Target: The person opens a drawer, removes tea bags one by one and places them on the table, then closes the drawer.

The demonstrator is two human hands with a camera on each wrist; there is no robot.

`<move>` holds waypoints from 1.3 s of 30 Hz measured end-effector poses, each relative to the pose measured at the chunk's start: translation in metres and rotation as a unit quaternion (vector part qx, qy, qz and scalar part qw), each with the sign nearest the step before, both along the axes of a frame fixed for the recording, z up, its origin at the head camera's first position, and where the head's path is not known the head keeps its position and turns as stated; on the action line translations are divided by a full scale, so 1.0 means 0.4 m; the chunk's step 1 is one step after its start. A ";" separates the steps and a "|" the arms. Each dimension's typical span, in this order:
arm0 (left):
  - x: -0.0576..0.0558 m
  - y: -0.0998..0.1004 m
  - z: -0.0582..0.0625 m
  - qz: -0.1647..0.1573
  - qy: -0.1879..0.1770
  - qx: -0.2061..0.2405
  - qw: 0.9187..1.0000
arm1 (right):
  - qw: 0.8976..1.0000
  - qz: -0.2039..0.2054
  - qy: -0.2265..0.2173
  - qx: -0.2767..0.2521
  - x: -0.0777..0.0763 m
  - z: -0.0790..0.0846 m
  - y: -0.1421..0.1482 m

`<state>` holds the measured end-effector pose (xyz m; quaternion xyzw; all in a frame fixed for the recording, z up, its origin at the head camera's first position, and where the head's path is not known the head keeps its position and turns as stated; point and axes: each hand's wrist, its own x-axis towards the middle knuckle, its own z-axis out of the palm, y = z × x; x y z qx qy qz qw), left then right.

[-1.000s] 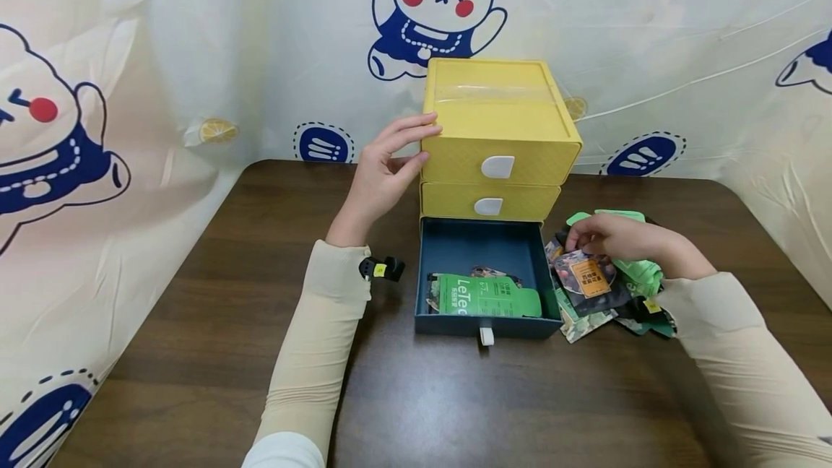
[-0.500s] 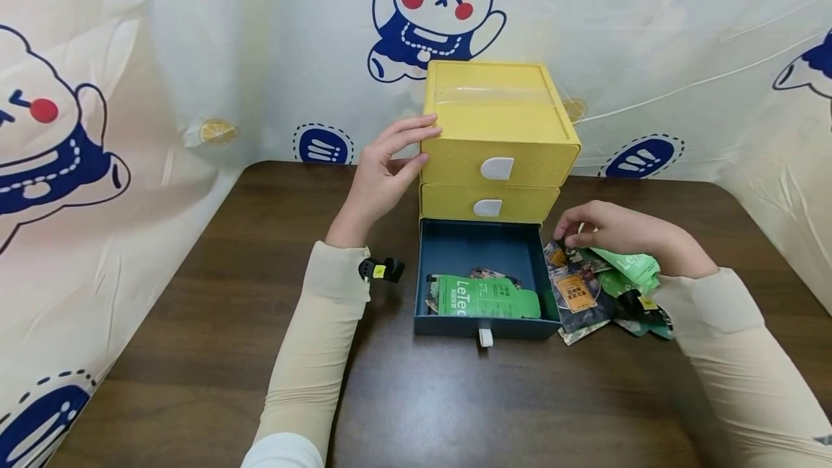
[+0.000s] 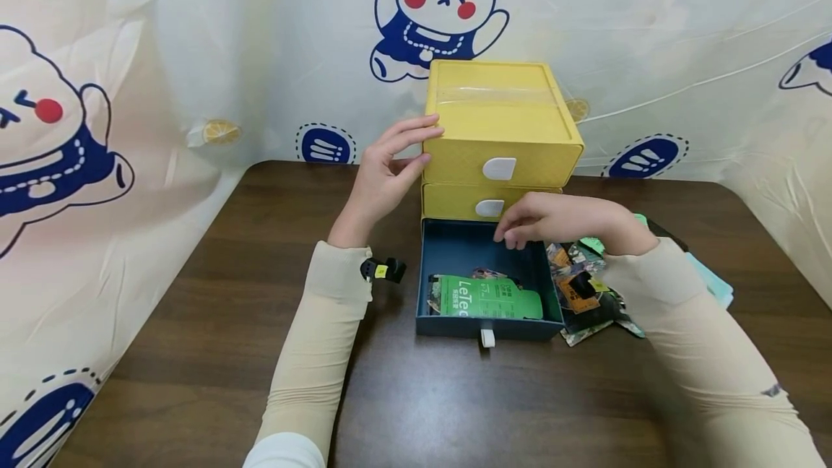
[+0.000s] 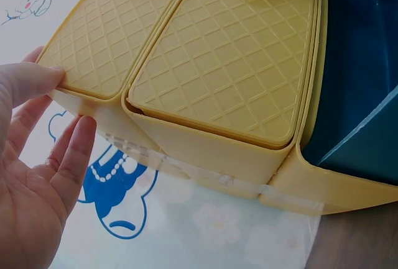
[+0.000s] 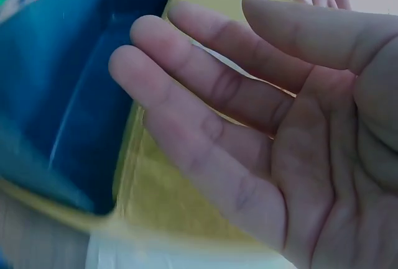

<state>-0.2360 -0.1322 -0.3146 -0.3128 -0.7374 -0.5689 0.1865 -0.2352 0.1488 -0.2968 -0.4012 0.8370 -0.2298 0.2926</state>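
My left hand rests against the left side of a yellow drawer box. In the left wrist view its thumb touches the front edge while other fingers lie along the side. Over the back right of the pulled-out bottom drawer, blue inside, hovers my right hand. The right wrist view shows its fingers loosely extended, with nothing between them. A green pouch lies at the front of the drawer, partly covering a dark patterned packet.
Right of the drawer, a loose pile of packets lies on the dark wooden table, partly hidden by my right sleeve. A light blue item shows behind the sleeve. The two upper drawers with white tabs are closed. A printed curtain hangs behind.
My right hand has moved left from the packet pile to above the drawer. An orange-labelled packet in the pile has shifted left towards the drawer. The left hand has stayed put.
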 end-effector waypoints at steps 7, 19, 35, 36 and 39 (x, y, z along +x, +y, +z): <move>0.000 -0.003 0.001 -0.004 0.004 0.004 1.000 | 0.995 0.025 -0.078 0.064 -0.017 -0.034 -0.117; 0.002 0.002 0.003 -0.008 -0.002 0.004 1.000 | 0.985 0.038 -0.107 0.131 -0.020 -0.085 -0.191; 0.003 -0.002 0.002 -0.004 -0.006 0.007 1.000 | 0.987 0.024 -0.115 0.108 -0.007 -0.122 -0.204; 0.003 -0.002 0.003 -0.004 -0.006 0.007 1.000 | 0.987 0.016 -0.120 0.108 -0.006 -0.123 -0.204; 0.002 -0.001 0.005 -0.005 -0.003 0.005 1.000 | 0.986 -0.001 -0.133 0.103 -0.003 -0.127 -0.201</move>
